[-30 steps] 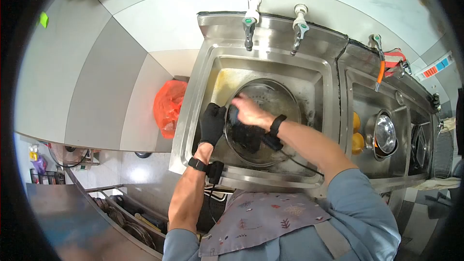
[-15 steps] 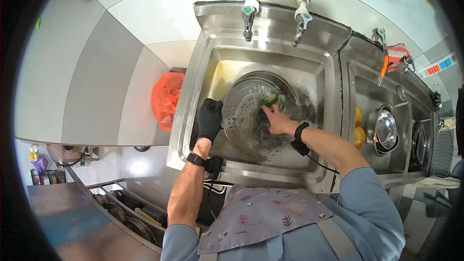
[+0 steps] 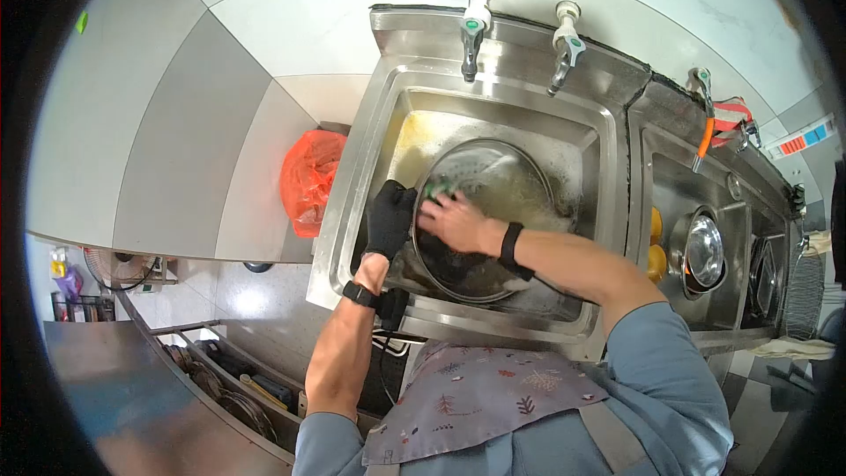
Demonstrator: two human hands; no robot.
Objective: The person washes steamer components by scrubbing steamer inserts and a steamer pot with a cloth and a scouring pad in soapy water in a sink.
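A red-orange plastic bag (image 3: 312, 183) sits beside the left edge of the sink (image 3: 352, 167). Your black-gloved left hand (image 3: 389, 219) is closed on the left rim of the round metal pan (image 3: 511, 183), which lies in the sink. Inside the pan, a green scrubber (image 3: 438, 187) shows at the fingertips of your bare, blurred right hand (image 3: 458, 223); whether it grips the scrubber cannot be told. Farther right, yellow items (image 3: 656, 262) lie near a shiny metal bowl (image 3: 704, 247).

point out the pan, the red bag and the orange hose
Pan (image 3: 511, 197): head view, on its inside bottom.
Red bag (image 3: 310, 183): head view, on its crumpled side.
Orange hose (image 3: 705, 138): head view, midway along it.
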